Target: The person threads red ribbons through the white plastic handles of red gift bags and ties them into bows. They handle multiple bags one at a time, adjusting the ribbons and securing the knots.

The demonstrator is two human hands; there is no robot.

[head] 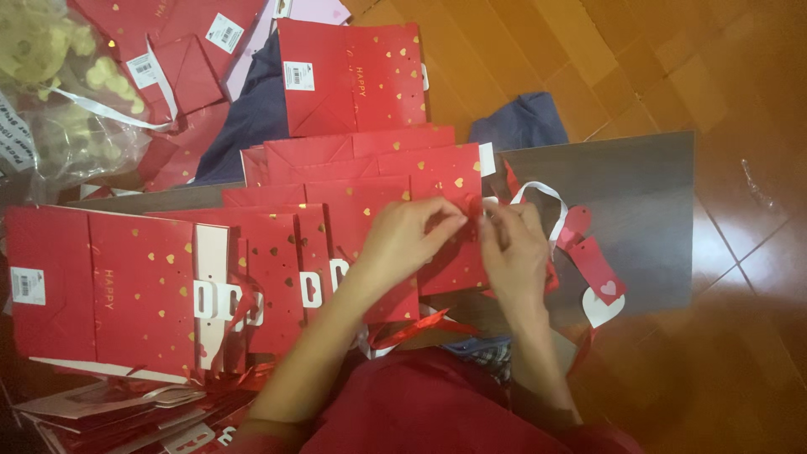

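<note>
Here both the left hand (pixel 412 231) and the right hand (pixel 514 244) pinch the red gift bag (pixel 445 181).

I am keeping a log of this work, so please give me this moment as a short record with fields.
Left hand: left hand pinches the top edge of a flat red gift bag with gold hearts
Right hand: right hand grips the same edge by the white ribbon handle
Hanging: red heart tag
Beside: row of folded red gift bags
Under: dark board on the floor
</note>
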